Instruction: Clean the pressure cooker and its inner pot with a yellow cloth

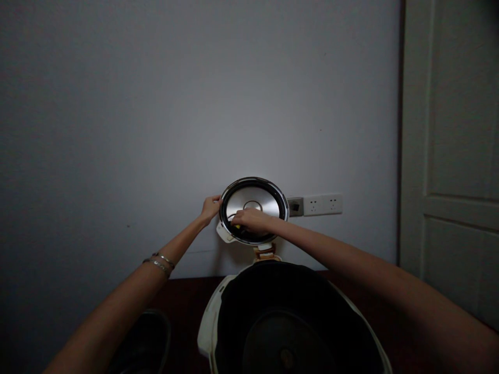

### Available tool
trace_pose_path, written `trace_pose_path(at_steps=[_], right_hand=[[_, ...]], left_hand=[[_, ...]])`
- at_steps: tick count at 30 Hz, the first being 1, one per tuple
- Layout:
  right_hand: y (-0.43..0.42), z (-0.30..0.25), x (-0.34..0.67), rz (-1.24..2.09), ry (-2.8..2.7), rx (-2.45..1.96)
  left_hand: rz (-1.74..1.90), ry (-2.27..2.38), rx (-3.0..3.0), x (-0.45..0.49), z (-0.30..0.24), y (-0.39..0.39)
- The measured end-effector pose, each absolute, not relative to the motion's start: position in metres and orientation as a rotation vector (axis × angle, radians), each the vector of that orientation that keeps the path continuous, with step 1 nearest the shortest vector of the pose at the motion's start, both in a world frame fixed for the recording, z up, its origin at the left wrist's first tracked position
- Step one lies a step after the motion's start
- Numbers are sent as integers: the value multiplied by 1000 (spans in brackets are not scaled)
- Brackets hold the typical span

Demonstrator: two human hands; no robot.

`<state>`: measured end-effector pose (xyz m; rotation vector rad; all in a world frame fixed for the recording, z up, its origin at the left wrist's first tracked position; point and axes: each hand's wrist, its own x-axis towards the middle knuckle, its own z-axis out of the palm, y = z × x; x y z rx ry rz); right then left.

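Observation:
An electric cooker (210,322) stands before me with its lid (253,198) swung up on the hinge, the metal inner side toward me. My left hand (211,209) grips the lid's left rim, with the fingers partly behind it. Against the lower part of the inner side is my right hand (252,221), its fingers curled over a small yellow and dark scrubbing sponge (238,226). Most of the sponge is hidden by the hand. The dark inside of the cooker lies open below the lid, with a round plate at its bottom.
A dark bowl-like container (146,343) sits at the lower left on the dark red tabletop (183,296). Behind the lid is a pale wall with power sockets (323,204) and a plugged-in plug (296,206). A white door (460,156) stands at the right.

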<state>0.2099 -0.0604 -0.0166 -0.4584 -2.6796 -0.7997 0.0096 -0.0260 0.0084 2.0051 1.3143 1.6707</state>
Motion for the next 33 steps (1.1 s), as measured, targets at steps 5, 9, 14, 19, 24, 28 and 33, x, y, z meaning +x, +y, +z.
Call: trace_pose_path(at_steps=[5, 9, 14, 19, 24, 28, 33], right_hand=[[-54, -13, 213, -898, -2744, -383], [-50, -17, 217, -817, -2725, -381], [-41, -29, 224, -623, -2661, -505], [-42, -41, 243, -529, -2686, -603], [-51, -44, 249, -469, -2734, -641], [-52, -41, 233, -429, -2706, -684], [-55, -43, 226, -401, -2715, -712]], left_hand=[[1669, 1304, 2014, 8, 7, -24], [1652, 1289, 2028, 5, 6, -21], [1650, 1310, 2023, 4, 4, -18], [1668, 1320, 2004, 5, 4, -19], [1682, 1310, 1995, 6, 4, -21], [1685, 1300, 1992, 7, 3, -22], [1697, 1298, 1978, 7, 2, -22]])
